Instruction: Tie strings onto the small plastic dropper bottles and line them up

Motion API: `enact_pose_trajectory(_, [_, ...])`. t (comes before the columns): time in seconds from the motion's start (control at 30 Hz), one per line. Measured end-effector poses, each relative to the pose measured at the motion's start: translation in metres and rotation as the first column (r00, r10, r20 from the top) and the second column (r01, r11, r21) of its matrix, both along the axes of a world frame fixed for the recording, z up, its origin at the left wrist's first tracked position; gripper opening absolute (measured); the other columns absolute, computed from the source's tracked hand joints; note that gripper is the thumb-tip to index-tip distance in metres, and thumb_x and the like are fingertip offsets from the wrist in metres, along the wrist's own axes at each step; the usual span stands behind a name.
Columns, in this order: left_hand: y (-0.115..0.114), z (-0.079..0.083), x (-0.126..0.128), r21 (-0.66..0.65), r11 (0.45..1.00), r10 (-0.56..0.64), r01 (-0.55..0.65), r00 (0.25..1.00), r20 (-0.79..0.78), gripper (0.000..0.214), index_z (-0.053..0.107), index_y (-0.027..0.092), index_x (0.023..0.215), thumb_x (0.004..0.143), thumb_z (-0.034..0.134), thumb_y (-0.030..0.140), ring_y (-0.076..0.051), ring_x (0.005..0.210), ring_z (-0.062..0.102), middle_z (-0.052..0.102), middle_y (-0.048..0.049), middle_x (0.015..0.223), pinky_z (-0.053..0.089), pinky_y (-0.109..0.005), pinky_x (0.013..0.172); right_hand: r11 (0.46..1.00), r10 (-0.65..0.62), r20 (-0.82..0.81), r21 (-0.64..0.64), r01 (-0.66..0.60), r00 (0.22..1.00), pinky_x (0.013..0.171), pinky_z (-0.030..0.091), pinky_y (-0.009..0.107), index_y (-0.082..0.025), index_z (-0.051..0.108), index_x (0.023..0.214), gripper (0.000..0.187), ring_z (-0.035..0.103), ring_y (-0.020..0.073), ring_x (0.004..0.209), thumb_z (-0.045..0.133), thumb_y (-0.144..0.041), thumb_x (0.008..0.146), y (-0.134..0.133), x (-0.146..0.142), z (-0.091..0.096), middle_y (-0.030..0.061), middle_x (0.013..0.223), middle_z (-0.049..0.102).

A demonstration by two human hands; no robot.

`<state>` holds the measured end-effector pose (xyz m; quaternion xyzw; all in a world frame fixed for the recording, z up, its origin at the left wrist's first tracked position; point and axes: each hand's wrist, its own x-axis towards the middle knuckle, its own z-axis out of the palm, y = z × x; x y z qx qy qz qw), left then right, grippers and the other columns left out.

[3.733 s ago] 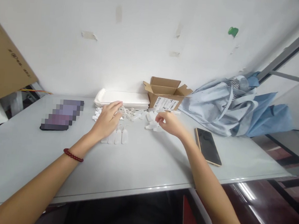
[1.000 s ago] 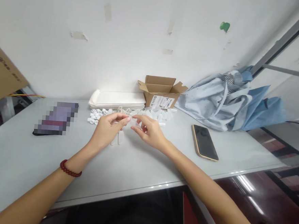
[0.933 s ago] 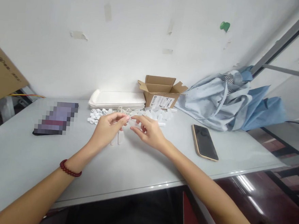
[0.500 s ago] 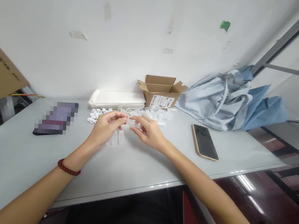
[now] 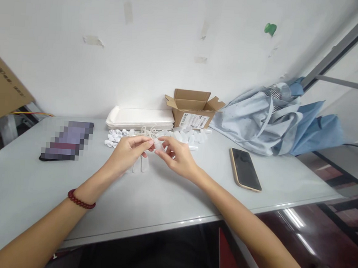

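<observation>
My left hand [image 5: 131, 149] is closed, its thumb and forefinger pinching one end of a small translucent white plastic piece [image 5: 159, 145]. At the piece's other side, my right hand [image 5: 177, 155] holds it between thumb and fingers. Its exact kind is too small to tell. Just below my left fingers, a couple of flat translucent pieces [image 5: 144, 165] lie on the grey table [image 5: 162, 198]. Behind my left hand sits a group of small white cap-like rings [image 5: 115, 135]. More translucent pieces [image 5: 192, 135] are heaped behind my right hand, beside a pale cord [image 5: 148, 130].
A stack of white sheets or envelopes [image 5: 141, 118] and an open cardboard box [image 5: 194, 114] stand against the wall. On the right are a phone [image 5: 245, 169] and blue cloth bags [image 5: 259, 119]. A blurred-out dark device [image 5: 68, 140] lies left.
The fingers of my right hand have closed in on the translucent piece, which now shows tilted between both hands. My left hand has barely moved.
</observation>
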<state>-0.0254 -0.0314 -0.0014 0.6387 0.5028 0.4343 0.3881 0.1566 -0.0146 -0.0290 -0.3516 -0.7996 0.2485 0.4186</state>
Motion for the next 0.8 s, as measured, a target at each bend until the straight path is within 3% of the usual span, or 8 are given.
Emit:
enact_pose_trajectory(0.07, [-0.001,-0.001,0.001,0.061,0.995,0.089,-0.085,0.994,-0.065,0.024,0.071,0.019,0.086,0.081,0.061,0.041,-0.022,0.084,0.066,0.072,-0.0050,0.088,0.053,-0.031,0.070,0.997,-0.015,-0.029,-0.078,0.013,0.999,0.053,0.043,0.023,-0.019,0.054,0.112,0.031,0.050,0.0074,0.053,0.057,-0.036,0.086,0.000,-0.002,0.000,0.0010,0.082,0.059])
enact_pose_trajectory(0.17, [-0.004,-0.002,0.001,0.295,0.945,0.196,-0.138,0.965,-0.174,0.022,0.067,0.020,0.097,0.082,0.061,0.035,-0.021,0.088,0.065,0.070,-0.0059,0.098,0.052,-0.032,0.073,0.975,-0.051,-0.074,-0.220,0.034,0.996,0.050,0.042,0.023,-0.019,0.053,0.109,0.032,0.052,0.0072,0.050,0.060,-0.036,0.083,-0.001,-0.003,0.001,-0.0006,0.080,0.057])
enact_pose_trajectory(0.3, [-0.005,-0.004,0.002,0.563,0.811,0.125,0.158,0.894,-0.431,0.032,0.059,0.020,0.114,0.083,0.061,0.028,-0.026,0.109,0.056,0.061,-0.0094,0.118,0.049,-0.040,0.089,0.931,-0.070,-0.145,-0.366,0.013,0.987,0.047,0.043,0.023,-0.018,0.051,0.103,0.031,0.055,0.0070,0.045,0.062,-0.037,0.081,-0.002,-0.004,0.004,-0.0025,0.079,0.057])
enact_pose_trajectory(0.37, [-0.004,-0.006,0.001,0.586,0.757,0.111,0.288,0.827,-0.550,0.039,0.056,0.019,0.119,0.082,0.063,0.027,-0.028,0.114,0.051,0.058,-0.0107,0.124,0.044,-0.045,0.096,0.911,-0.082,-0.175,-0.413,0.003,0.981,0.046,0.042,0.023,-0.018,0.051,0.101,0.031,0.057,0.0075,0.044,0.064,-0.037,0.080,-0.002,-0.004,0.006,-0.0032,0.078,0.057])
enact_pose_trajectory(0.47, [-0.002,-0.010,0.000,0.579,0.727,0.114,0.370,0.766,-0.632,0.042,0.054,0.018,0.122,0.083,0.063,0.027,-0.029,0.112,0.049,0.057,-0.0118,0.124,0.044,-0.046,0.096,0.885,-0.102,-0.197,-0.465,-0.001,0.975,0.046,0.042,0.023,-0.017,0.051,0.097,0.031,0.057,0.0093,0.044,0.066,-0.037,0.078,-0.003,-0.005,0.006,-0.0043,0.069,0.058])
enact_pose_trajectory(0.63, [-0.001,-0.012,0.000,0.552,0.754,0.098,0.355,0.771,-0.630,0.037,0.054,0.018,0.118,0.083,0.062,0.028,-0.029,0.110,0.049,0.060,-0.0110,0.117,0.044,-0.046,0.094,0.863,-0.087,-0.209,-0.504,-0.031,0.974,0.051,0.045,0.024,-0.016,0.051,0.095,0.028,0.059,0.0116,0.046,0.065,-0.034,0.079,-0.004,-0.008,0.003,-0.0045,0.060,0.059])
enact_pose_trajectory(0.8, [-0.001,-0.007,-0.005,0.361,0.883,0.003,0.300,0.766,-0.643,0.043,0.052,0.019,0.112,0.075,0.067,0.036,-0.030,0.111,0.046,0.058,-0.0093,0.114,0.045,-0.044,0.089,0.851,-0.009,-0.163,-0.520,-0.078,0.987,0.055,0.045,0.025,-0.014,0.054,0.098,0.029,0.058,0.0118,0.053,0.064,-0.034,0.080,-0.004,-0.009,-0.002,-0.0022,0.065,0.061])
